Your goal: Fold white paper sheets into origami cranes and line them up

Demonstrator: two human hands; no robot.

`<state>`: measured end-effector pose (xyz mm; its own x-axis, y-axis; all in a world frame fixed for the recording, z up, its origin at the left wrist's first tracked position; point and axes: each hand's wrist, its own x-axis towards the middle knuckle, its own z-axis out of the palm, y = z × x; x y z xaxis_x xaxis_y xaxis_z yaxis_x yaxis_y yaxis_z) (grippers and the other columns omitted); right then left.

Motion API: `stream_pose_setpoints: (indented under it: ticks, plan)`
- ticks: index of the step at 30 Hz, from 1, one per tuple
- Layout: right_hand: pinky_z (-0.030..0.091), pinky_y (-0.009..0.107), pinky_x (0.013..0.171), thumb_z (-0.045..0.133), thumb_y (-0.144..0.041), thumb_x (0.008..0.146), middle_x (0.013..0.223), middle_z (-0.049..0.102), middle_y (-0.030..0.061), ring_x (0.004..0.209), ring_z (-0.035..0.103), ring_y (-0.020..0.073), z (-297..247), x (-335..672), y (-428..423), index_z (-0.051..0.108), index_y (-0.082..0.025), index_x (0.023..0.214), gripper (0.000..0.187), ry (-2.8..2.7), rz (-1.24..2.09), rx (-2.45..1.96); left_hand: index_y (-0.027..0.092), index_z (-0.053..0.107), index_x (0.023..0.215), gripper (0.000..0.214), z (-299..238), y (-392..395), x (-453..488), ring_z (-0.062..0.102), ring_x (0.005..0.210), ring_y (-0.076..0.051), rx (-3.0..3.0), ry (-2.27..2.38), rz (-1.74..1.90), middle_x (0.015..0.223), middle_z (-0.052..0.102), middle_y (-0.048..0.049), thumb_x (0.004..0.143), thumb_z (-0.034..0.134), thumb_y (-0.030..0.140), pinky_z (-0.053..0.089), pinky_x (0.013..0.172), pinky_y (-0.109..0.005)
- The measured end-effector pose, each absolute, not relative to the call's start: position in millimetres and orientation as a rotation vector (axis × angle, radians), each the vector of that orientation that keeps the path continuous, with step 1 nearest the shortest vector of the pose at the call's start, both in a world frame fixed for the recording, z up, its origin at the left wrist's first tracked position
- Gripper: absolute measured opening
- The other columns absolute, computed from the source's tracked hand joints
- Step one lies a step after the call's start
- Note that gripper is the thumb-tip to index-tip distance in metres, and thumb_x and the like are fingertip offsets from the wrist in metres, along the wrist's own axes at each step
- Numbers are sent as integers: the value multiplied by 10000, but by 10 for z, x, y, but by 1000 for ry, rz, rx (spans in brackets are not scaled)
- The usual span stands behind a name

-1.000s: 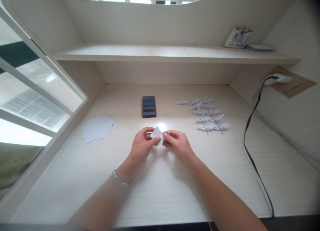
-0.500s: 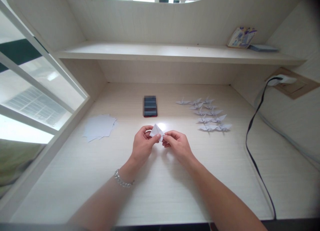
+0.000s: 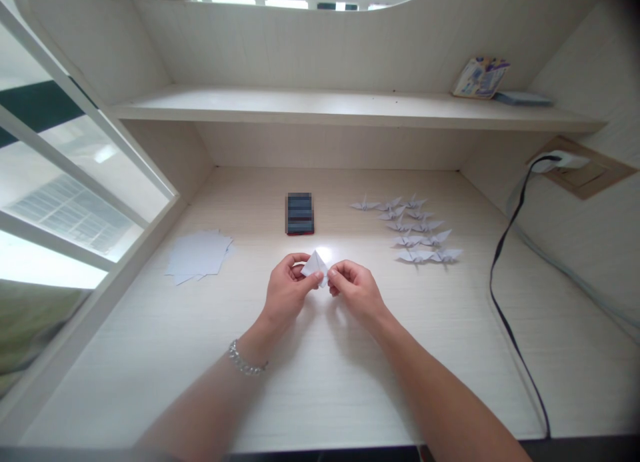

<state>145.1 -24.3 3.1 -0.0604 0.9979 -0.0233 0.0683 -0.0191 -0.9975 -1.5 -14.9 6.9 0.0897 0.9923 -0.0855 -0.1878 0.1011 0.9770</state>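
Observation:
A small folded piece of white paper (image 3: 314,263) is held up between my hands, over the middle of the desk. My left hand (image 3: 291,285) is closed on it, thumb on the near face and fingers behind. On the other side, my right hand (image 3: 356,285) pinches the paper's right edge between thumb and fingertips. Several folded paper cranes (image 3: 417,239) stand in rows to the right. Off to the left lies a loose stack of white paper sheets (image 3: 196,254).
A phone (image 3: 300,213) lies on the desk (image 3: 320,375) beyond my hands. At the right, a black cable (image 3: 500,249) runs from a wall socket (image 3: 583,163) to the front edge. Above the back spans a shelf (image 3: 300,105) bearing a small patterned packet (image 3: 481,77).
The folded paper has turned slightly in my fingers, its tip shifting a little to the right. Both hands keep their grip; the camera view has moved very slightly.

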Motion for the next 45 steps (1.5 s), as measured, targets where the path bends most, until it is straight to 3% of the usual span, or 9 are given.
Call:
stream_pose_setpoints:
  ticks: [20,35,45]
  plan:
    - [422,243,565,590,-344,768,692,575,3,598,524,125,-27,1452,-212,585,-171,742,175,-1173,1324,-1154,166,546,940,331,135,-201,7,575,622,-111,1251,1126,1052,704,603,6,659,713,220,450,553,-202]
    - [376,236,557,609,-338,756,668,546,-8,601,480,119,-22,1451,-210,572,-168,710,180,-1108,1322,-1150,189,527,956,313,123,-222,12,490,546,-87,1349,1089,920,592,510,63,681,676,194,362,489,-181]
    - [394,244,575,567,-340,799,727,574,10,634,502,127,-66,1472,-203,590,-165,792,177,-1240,1297,-1194,182,516,970,308,76,-207,-3,546,607,-101,1340,1121,1010,665,563,33,706,669,218,413,544,-195]
